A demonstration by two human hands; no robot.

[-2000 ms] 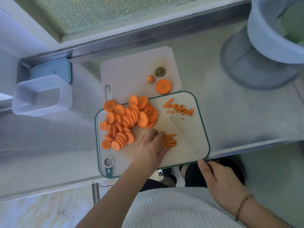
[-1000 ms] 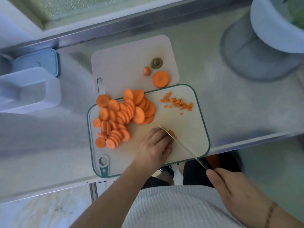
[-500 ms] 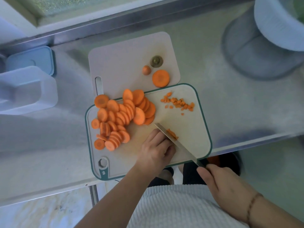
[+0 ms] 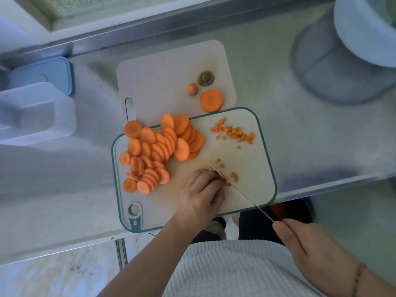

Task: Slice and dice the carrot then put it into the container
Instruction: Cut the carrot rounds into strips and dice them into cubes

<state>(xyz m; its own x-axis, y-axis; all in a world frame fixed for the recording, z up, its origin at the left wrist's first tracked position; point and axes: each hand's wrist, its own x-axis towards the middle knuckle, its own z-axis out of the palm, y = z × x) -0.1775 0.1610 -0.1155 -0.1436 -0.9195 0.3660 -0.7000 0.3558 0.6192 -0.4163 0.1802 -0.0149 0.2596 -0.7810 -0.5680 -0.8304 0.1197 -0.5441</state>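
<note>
Left hand (image 4: 200, 194): fingers curled, pinning carrot strips (image 4: 224, 179) steady against the blade.
Right hand (image 4: 310, 251): grips knife (image 4: 240, 192) for dicing.

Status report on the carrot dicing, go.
Left hand pins carrot strips at the knife; right hand grips its handle. Slice pile undiced. Container holds no carrot. Nothing obstructing.

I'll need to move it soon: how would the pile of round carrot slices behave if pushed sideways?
The carrot slices overlap loosely, so they would probably slide apart and scatter. Those leaning on edge may topple flat or roll. One overhangs the green-rimmed cutting board, so it could drop off.
</note>
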